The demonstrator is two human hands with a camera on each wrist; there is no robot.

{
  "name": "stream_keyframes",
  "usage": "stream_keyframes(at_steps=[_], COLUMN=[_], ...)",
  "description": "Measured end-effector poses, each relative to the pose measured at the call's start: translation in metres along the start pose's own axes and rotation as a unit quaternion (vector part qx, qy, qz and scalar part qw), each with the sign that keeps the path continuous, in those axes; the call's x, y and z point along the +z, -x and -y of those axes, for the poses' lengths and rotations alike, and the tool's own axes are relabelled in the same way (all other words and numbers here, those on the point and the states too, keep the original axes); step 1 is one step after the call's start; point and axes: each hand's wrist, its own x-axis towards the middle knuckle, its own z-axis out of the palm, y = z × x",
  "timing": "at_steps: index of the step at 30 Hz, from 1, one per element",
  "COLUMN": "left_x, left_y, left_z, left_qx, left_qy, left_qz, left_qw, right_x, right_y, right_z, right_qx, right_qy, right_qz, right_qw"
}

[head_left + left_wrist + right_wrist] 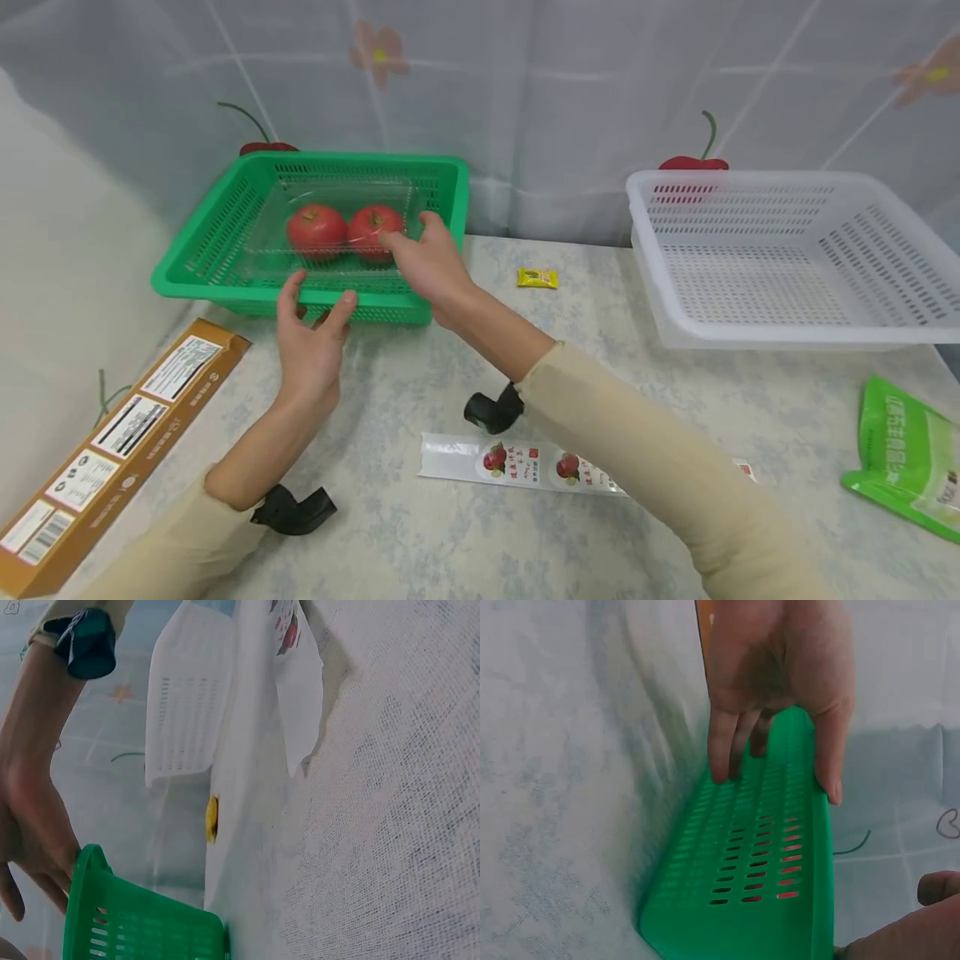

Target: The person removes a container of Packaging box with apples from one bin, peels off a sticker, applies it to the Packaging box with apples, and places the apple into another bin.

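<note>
Two red apples (pixel 317 231) lie inside a clear plastic container (pixel 262 242) in the green basket (pixel 168 286). My right hand (pixel 431 265) is over the basket's front right corner, its thumb overlapping the container's right part and its index finger near the right rim. Lower fingers of this hand pass behind the green rim in the left wrist view. At the front of the basket, my left hand (pixel 309 342) has its fingers spread. In the right wrist view the left hand's fingers (pixel 721 746) lie fairly straight along the slotted outer wall, while one digit reaches the rim.
To the right stands a white basket (pixel 652 283), with a small yellow packet (pixel 537 278) between the baskets. A strip of apple labels (pixel 457 457) lies under my right forearm. At left is a long brown box (pixel 127 450); at right, a green pouch (pixel 900 450).
</note>
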Motion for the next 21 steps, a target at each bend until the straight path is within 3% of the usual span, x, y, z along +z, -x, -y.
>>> stream_keyframes(at_steps=[10,16,21], left_x=[-0.002,-0.005,-0.004], left_y=[0.001,0.005,0.005], left_z=[-0.002,-0.002,-0.002], left_qx=[-0.006,-0.007,-0.003], left_qy=[-0.015,-0.024,-0.038], left_qz=[-0.009,-0.022,-0.025], left_qw=[0.9998,0.9994,0.9990], right_x=[0.017,0.025,0.027], right_y=[-0.049,-0.060,-0.064], right_z=[0.003,-0.006,-0.010], right_qx=[0.091,0.124,0.127], right_qy=[0.022,-0.003,-0.019], right_qz=[-0.013,-0.024,-0.040], right_qw=[0.996,0.992,0.991])
